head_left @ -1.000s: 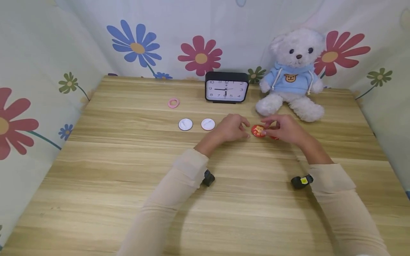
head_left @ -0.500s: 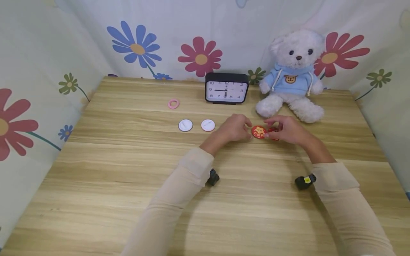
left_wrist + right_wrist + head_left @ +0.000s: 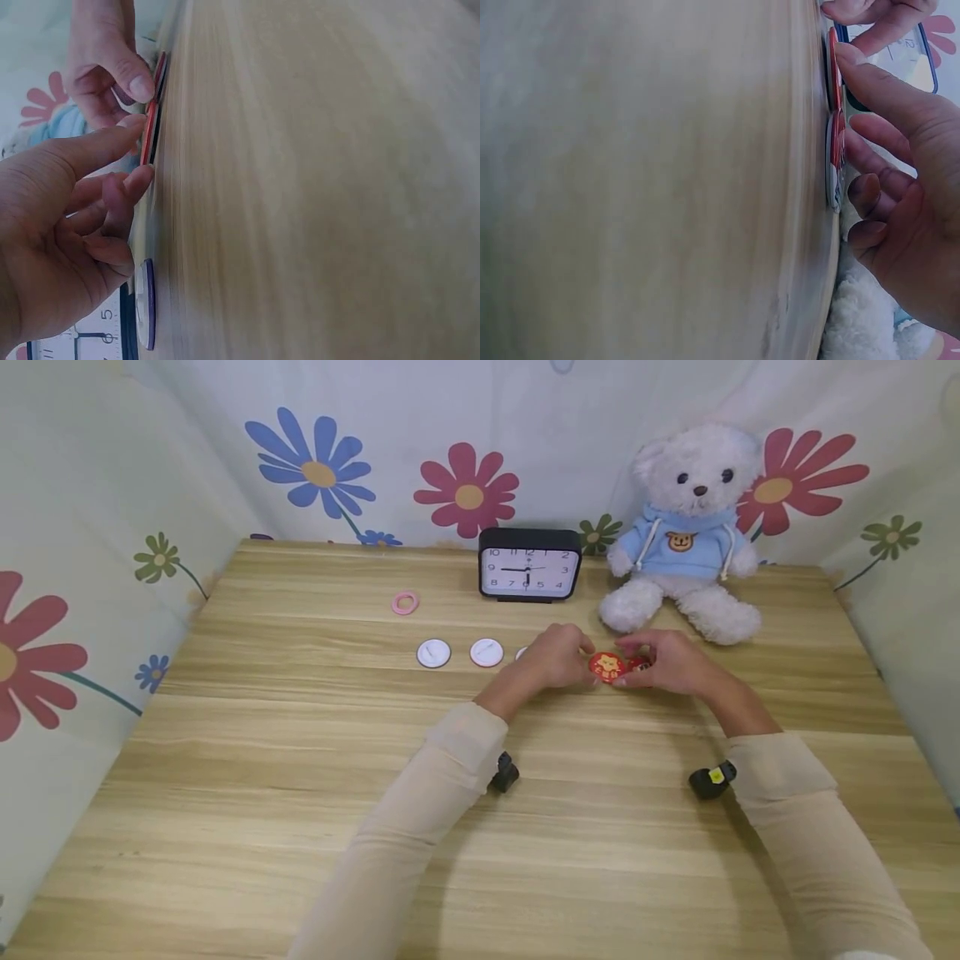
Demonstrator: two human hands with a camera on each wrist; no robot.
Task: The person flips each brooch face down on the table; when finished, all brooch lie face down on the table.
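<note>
- Pinching the rim of the red star badge [image 3: 607, 667], your left hand [image 3: 557, 657] has thumb and finger bent close.
- Your right hand [image 3: 671, 662] rests its thumb at the opposite rim, fingers part-curled; you cannot tell whether it grips.
- That badge lies nearer the tabletop's [image 3: 600, 868] back edge, just beside a second red badge [image 3: 837, 146].
- Toward the back right corner, you have the teddy bear [image 3: 686, 547].

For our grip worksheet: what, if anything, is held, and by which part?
The hands bracket the red star badge at its rim; whether they grip it cannot be told.
</note>
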